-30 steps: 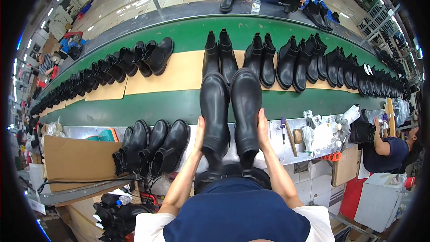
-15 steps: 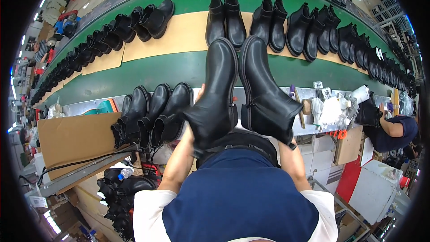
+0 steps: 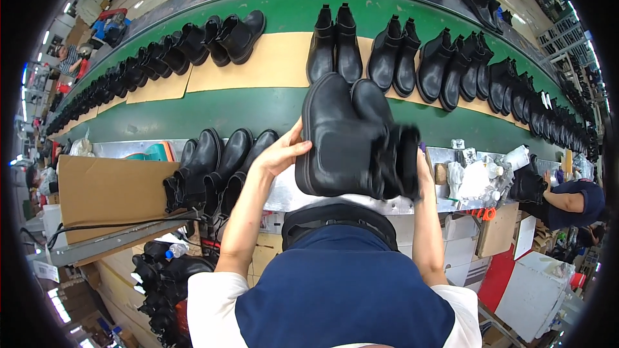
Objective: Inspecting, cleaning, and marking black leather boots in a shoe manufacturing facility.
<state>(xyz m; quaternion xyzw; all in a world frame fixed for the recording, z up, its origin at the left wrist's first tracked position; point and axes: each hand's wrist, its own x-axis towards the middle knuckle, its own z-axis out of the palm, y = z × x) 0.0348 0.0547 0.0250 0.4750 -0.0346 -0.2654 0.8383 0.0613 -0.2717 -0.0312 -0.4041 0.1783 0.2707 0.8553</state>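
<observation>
A pair of black leather ankle boots is held up in front of my waist. The nearer boot (image 3: 335, 154) lies sideways, its shaft pointing right and blurred by motion. Behind it, partly covered, is the second boot (image 3: 372, 100), toe up. My left hand (image 3: 284, 153) grips the nearer boot at its sole edge, thumb in front and fingers behind. At the shaft end, my right hand (image 3: 424, 171) closes on the boots; most of its fingers are hidden behind the shafts, and I cannot tell which boot each one touches.
A green conveyor belt (image 3: 258, 104) carries long rows of black boots on tan paper. More boots (image 3: 200, 161) stand at left by a cardboard sheet (image 3: 116, 200). Plastic bottles (image 3: 477, 177) crowd the metal ledge at right. Co-workers sit at far right and across the belt.
The boots have turned from side by side, toes up, to overlapping, with the nearer one sideways and its shaft to the right. My left hand now shows at the sole.
</observation>
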